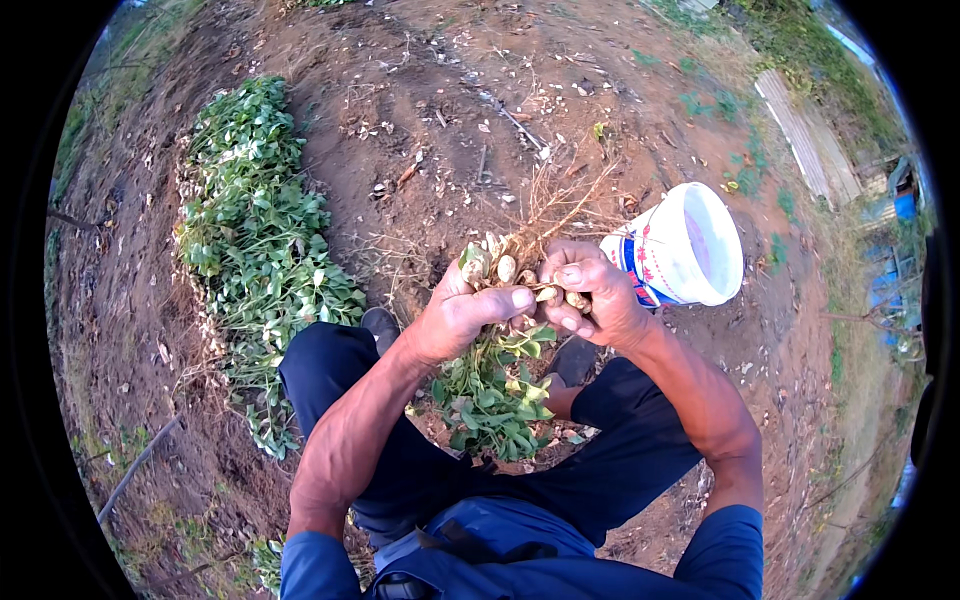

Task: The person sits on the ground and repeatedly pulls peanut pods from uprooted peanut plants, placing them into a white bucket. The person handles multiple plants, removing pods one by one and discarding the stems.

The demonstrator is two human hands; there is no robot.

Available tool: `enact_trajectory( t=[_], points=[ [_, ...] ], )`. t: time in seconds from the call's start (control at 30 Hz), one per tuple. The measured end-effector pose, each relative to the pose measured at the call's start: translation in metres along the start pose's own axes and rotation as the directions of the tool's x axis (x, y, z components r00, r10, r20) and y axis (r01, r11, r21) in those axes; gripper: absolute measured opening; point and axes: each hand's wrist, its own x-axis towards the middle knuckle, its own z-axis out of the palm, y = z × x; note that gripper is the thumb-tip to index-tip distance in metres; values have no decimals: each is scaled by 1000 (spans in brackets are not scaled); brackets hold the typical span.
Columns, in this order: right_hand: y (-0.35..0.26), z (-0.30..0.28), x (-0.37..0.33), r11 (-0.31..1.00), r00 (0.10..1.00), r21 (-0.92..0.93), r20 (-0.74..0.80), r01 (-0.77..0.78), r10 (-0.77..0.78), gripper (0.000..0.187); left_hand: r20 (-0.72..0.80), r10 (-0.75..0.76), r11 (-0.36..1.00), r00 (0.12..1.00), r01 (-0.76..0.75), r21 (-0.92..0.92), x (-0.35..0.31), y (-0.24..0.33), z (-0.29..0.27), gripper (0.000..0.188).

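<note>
Between my knees I hold a peanut plant [490, 400], its roots pointing up and away and its green leaves hanging down toward the ground. My left hand [465, 308] is closed round the stems just below the roots, thumb pointing right. Pale peanut pods [507, 269] cluster at the root end above that thumb. My right hand [592, 290] is closed on several pods at the right side of the same plant, its thumb and fingers pressed together. The thin brown roots [550, 215] fan out beyond both hands.
A white bucket [712, 245] with blue and red markings stands tilted, right of my right hand. On the left lies a long row of leafy peanut plants [250, 210]. Brown soil with dry litter surrounds me. Corrugated boards [800, 130] lie at the far right.
</note>
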Motion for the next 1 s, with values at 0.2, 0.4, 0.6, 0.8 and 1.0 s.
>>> enact_trajectory(
  t=[0.2,0.4,0.6,0.8,1.0],
  points=[
    [4,3,1,987,993,162,119,-21,1,34,-28,-42,987,999,37,-159,-4,-4,1,20],
    [-9,-14,0,991,956,78,266,106,-124,46,-73,117,984,990,-106,141,5,-5,2,14],
    [-18,15,-2,944,996,-325,83,57,-32,53,-85,323,660,943,-160,734,6,-3,0,17],
    [-2,11,10,903,992,-428,-102,26,-77,56,-36,367,413,929,-129,901,8,-12,-11,29],
    [1,5,13,679,986,-733,-85,33,-140,54,172,396,123,902,-237,964,9,-11,-10,39]
  ],
)
